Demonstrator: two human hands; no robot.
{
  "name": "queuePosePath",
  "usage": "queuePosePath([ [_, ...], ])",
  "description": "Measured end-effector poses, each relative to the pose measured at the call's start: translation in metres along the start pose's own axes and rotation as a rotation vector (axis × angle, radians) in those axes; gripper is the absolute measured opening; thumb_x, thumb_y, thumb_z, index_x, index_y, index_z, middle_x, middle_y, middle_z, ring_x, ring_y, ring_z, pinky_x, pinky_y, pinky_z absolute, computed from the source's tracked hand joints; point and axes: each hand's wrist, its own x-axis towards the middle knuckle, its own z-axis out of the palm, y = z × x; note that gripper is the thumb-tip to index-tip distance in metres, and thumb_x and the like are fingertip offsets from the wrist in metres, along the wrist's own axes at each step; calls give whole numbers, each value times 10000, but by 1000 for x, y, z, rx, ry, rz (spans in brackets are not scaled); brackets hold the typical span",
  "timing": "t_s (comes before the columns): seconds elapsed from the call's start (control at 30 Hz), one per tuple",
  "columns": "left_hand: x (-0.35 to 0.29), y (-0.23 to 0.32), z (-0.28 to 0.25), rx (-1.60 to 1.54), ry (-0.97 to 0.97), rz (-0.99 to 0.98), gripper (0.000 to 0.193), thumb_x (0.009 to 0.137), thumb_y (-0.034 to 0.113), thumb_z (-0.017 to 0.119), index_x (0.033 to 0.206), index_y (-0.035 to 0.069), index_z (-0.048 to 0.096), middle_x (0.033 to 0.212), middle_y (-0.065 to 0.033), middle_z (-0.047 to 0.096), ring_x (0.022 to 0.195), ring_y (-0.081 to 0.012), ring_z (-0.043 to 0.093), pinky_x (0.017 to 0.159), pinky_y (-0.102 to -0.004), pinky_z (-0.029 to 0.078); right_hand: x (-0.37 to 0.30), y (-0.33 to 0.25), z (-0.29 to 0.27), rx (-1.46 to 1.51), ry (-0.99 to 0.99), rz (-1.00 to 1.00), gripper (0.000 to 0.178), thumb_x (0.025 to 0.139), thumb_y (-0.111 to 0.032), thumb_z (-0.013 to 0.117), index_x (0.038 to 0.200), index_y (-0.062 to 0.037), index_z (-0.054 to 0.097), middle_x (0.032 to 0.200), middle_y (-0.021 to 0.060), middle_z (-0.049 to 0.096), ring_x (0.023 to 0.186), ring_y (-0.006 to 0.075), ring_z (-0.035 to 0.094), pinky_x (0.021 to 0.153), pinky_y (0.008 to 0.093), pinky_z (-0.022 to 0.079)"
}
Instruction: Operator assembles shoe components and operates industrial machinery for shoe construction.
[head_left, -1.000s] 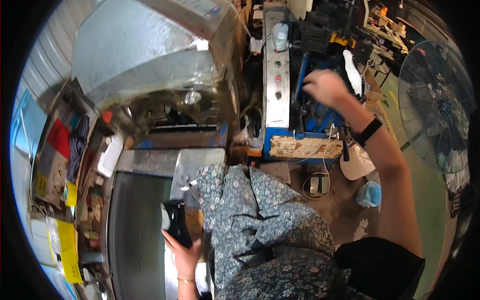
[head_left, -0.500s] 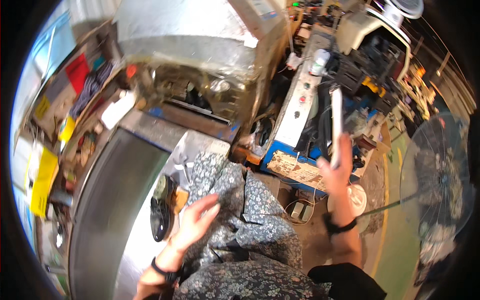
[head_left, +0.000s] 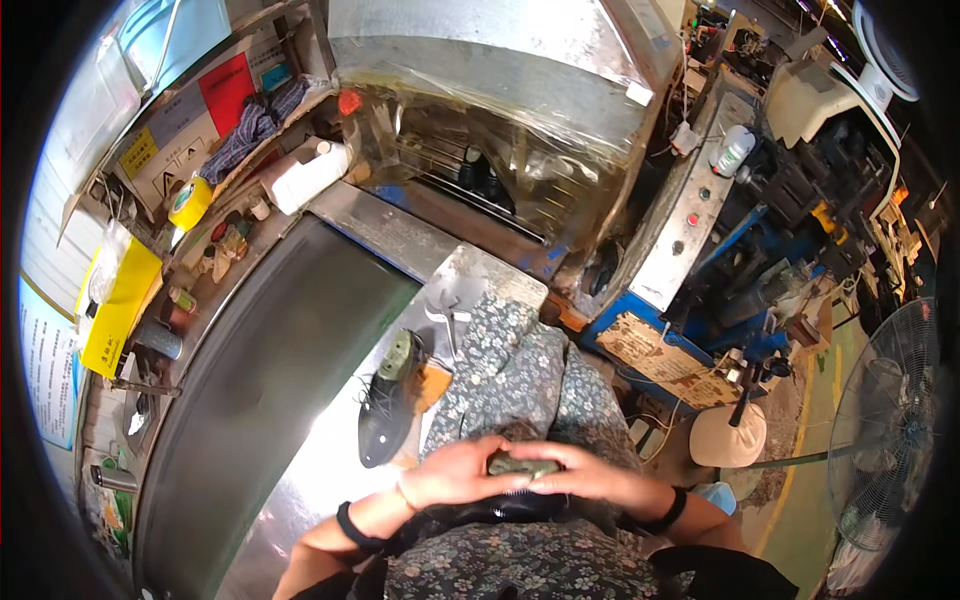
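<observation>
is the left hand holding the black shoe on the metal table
No, the left hand and right hand hold a greenish object, while the black shoe lies on the metal table.

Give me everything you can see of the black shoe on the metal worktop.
The black shoe looks like smooth, slightly glossy leather, with thin dark laces loose at its left side. A dull green block sits in its opening. It lies on the bright worktop, toe toward the person, close beside an orange-brown piece; whether they touch is unclear. Its sole is hidden. Neither the left hand nor the right hand touches it.
</observation>
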Motion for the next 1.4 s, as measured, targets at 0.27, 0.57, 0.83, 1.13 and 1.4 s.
queuePosePath([
  [0.27, -53, -116, -43, 78, 1223, -320, 650, 807, 221, 794, 1336, -23, 506, 1242, -197, 612, 1171, -295, 590, 1009, -381, 454, 121, -10, -57, 810, 447, -160, 470, 982, -281, 500, 1325, 40, 523, 1150, 145, 650, 935, 259, 660, 768, 455, 568],
  [0.57, -7, -132, -52, 4, 997, -334, 695, 713, 343, 800, 1286, 47, 539, 1066, -208, 682, 944, -369, 678, 845, -412, 540, 425, -10, -157, -171, 851, -242, 601, 877, -242, 722, 1364, 29, 499, 1231, 146, 643, 1107, 194, 612, 946, 303, 480],
  [0.83, 7, -58, -47, -1462, 1027, 178, 441, 939, 144, 632, 1341, 53, 474, 1179, -70, 630, 1033, -197, 630, 896, -360, 523, 178, -15, 31, 558, 34, -97, 889, 885, -135, 679, 1560, -17, 114, 1616, 165, 163, 1496, 252, 139, 1209, 402, 124],
  [1.13, 15, -37, 16, -988, 257, 315, 564, 924, -46, 609, 1444, 15, 400, 1372, -133, 553, 1218, -223, 564, 1038, -331, 443, -97, -63, -118, -257, 1234, -313, 743, 741, -75, 663, 1456, -96, 461, 1402, 108, 480, 1195, 194, 504, 911, 292, 473],
  [1.4, -9, -92, 62, -860, 481, -49, 300, 955, 27, 611, 1248, -7, 560, 1105, -74, 681, 982, -151, 644, 891, -268, 504, -274, -107, -292, -1063, 1873, 237, 722, 711, -309, 747, 1400, -223, 549, 1535, 268, 322, 1269, 379, 516, 1021, 386, 441],
])
